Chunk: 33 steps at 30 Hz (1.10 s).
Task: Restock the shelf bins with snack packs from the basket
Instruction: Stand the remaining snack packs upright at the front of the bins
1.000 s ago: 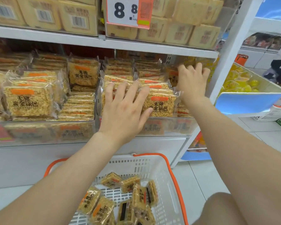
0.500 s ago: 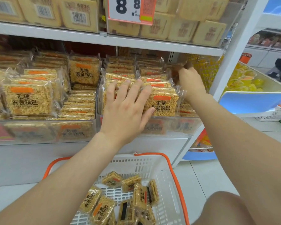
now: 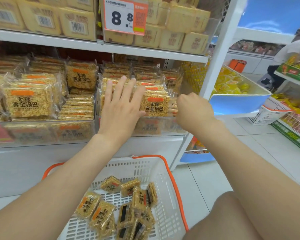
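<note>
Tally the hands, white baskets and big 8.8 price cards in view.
Hands: 2, left hand and right hand
White baskets: 2, near basket and far basket
Price cards: 1, price card
Total: 5

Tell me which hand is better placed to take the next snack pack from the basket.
Probably the right. The left hand presses flat against the front packs in the bin, seemingly steadying them. The right hand, curled at the bin's right edge, supports nothing visible and can drop to the basket.
</note>
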### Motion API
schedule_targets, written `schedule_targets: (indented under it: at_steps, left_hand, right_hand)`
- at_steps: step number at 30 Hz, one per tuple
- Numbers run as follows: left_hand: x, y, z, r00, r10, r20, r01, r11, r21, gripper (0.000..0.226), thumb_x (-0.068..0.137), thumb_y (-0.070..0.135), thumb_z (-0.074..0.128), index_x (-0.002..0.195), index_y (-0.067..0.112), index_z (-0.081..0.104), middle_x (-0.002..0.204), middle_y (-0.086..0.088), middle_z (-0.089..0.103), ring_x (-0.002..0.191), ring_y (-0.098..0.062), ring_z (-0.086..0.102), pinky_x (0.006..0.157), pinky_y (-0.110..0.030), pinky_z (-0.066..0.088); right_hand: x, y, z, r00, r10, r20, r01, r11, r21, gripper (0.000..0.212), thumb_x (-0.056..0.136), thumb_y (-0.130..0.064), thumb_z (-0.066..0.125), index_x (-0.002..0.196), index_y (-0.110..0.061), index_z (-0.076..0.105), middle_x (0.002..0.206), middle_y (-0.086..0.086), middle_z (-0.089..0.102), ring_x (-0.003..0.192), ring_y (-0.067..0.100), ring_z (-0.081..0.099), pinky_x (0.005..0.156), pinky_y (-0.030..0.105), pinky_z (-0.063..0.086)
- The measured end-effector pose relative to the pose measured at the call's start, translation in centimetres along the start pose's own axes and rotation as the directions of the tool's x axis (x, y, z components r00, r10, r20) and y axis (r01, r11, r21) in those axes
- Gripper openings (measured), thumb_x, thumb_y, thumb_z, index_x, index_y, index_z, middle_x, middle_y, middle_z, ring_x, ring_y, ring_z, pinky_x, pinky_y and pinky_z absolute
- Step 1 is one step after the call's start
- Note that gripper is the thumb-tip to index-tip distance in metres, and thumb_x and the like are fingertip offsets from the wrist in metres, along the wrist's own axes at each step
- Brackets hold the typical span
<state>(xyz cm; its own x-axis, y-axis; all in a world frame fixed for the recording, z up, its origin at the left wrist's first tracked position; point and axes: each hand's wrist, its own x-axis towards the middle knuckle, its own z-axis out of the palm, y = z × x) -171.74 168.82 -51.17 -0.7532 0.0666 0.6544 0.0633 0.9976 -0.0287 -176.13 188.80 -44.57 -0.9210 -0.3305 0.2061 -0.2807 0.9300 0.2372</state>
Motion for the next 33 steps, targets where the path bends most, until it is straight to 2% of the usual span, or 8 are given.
schedule_targets:
  at_steps: [3,6,11,16,21,24,29,33]
  left_hand:
    - [-1.4,0.2,0.3,0.959,0.073,-0.273,-0.081,0.997,-0.017,0.041,0.095,0.044,0.075,0.122,0.015,0.064,0.129,-0.013,0.062,0.119,-0.037,0.055,0.101,-0.049,0.042]
    - [-3.5,0.4,1.6,0.88,0.224,-0.418,-0.265,0.963,-0.042,0.024,0.104,0.031,0.068,0.093,0.01,0.066,0.095,-0.011,0.064,0.084,-0.032,0.054,0.07,-0.042,0.039]
    - [-8.8,0.2,5.8,0.931,0.363,0.042,-0.344,0.908,-0.241,0.05,0.105,0.042,0.049,0.061,0.018,0.049,0.054,0.0,0.052,0.047,-0.027,0.052,0.041,-0.028,0.037]
    - [-12.8,2.1,9.5,0.584,0.302,0.754,-0.253,0.95,-0.185,0.037,0.106,0.041,0.043,0.088,0.018,0.065,0.082,0.002,0.067,0.072,-0.023,0.063,0.065,-0.034,0.053]
    - [-17.1,4.1,13.1,0.288,0.278,0.916,-0.115,0.96,-0.255,0.024,0.106,0.024,0.04,0.099,0.014,0.061,0.085,0.0,0.061,0.068,-0.021,0.054,0.06,-0.035,0.049]
    - [-19.6,4.8,15.6,0.126,0.262,0.957,-0.008,0.965,-0.263,0.024,0.108,0.028,0.041,0.107,0.016,0.062,0.099,-0.005,0.07,0.077,-0.022,0.058,0.078,-0.041,0.057]
    - [-21.7,5.8,19.3,0.039,0.262,0.964,0.292,0.92,-0.261,0.054,0.107,0.015,0.043,0.159,0.023,0.032,0.131,-0.007,0.064,0.095,-0.026,0.068,0.079,-0.042,0.057]
    - [-22.7,6.8,21.0,0.114,0.243,0.963,0.493,0.828,-0.267,0.059,0.11,0.02,0.047,0.166,0.021,0.029,0.168,-0.007,0.035,0.122,-0.025,0.062,0.082,-0.031,0.053]
  right_hand:
    - [-2.7,-2.2,-1.8,1.0,0.01,0.02,-0.012,0.995,0.1,0.017,0.095,-0.014,0.061,0.093,-0.015,0.044,0.083,0.005,0.041,0.081,0.032,0.049,0.07,0.039,0.042]
    - [-4.8,-4.9,-1.1,0.985,-0.116,0.131,0.089,0.977,0.196,0.015,0.097,-0.025,0.06,0.1,-0.018,0.048,0.094,0.006,0.044,0.086,0.033,0.052,0.072,0.038,0.044]
    - [-7.5,-7.5,4.2,0.809,-0.249,0.533,0.206,0.969,0.139,0.011,0.103,-0.026,0.054,0.111,-0.018,0.052,0.114,0.006,0.054,0.086,0.026,0.051,0.079,0.04,0.04]
    - [-7.6,-8.0,7.1,0.672,-0.283,0.684,0.278,0.953,0.121,0.011,0.104,-0.021,0.051,0.095,-0.018,0.056,0.098,0.002,0.049,0.081,0.021,0.049,0.09,0.042,0.035]
    - [-6.9,-8.9,8.3,0.682,-0.322,0.657,0.298,0.942,0.152,0.01,0.1,-0.014,0.051,0.1,-0.014,0.041,0.101,0.003,0.053,0.103,0.031,0.06,0.098,0.05,0.05]
    - [-6.1,-9.0,8.8,0.659,-0.349,0.667,0.295,0.935,0.197,0.012,0.098,-0.01,0.051,0.104,-0.014,0.04,0.099,0.004,0.051,0.09,0.027,0.06,0.089,0.047,0.056]
    - [-4.9,-8.2,9.8,0.651,-0.36,0.668,0.292,0.931,0.217,0.02,0.102,-0.014,0.049,0.12,-0.014,0.059,0.111,0.004,0.059,0.079,0.021,0.056,0.074,0.039,0.053]
    - [-4.1,-8.0,10.8,0.628,-0.357,0.691,0.308,0.93,0.201,0.03,0.104,-0.016,0.047,0.131,-0.015,0.06,0.121,0.006,0.061,0.089,0.024,0.059,0.069,0.036,0.049]
